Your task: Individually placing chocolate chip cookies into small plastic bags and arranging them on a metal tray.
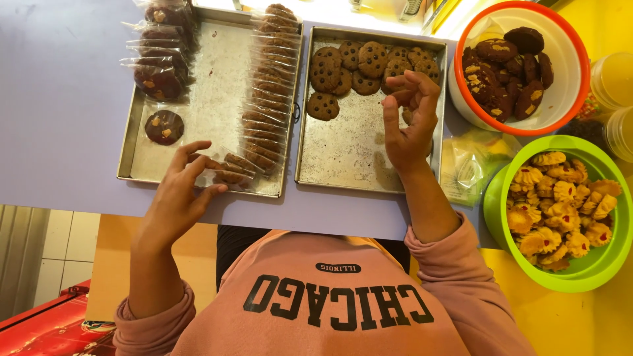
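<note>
My left hand rests at the near edge of the left metal tray, with its fingers and thumb pinching a wrapped cookie at the near end of a long row of wrapped brown cookies. My right hand hovers over the right metal tray. Its fingers are curled and apart, just by the loose chocolate chip cookies piled at the tray's far end. I see nothing clearly gripped in it.
Wrapped dark cookies lie at the left tray's far left. An orange-rimmed white bowl of dark cookies and a green bowl of yellow flower cookies stand right. Clear bags lie between, and lidded jars stand at the far right.
</note>
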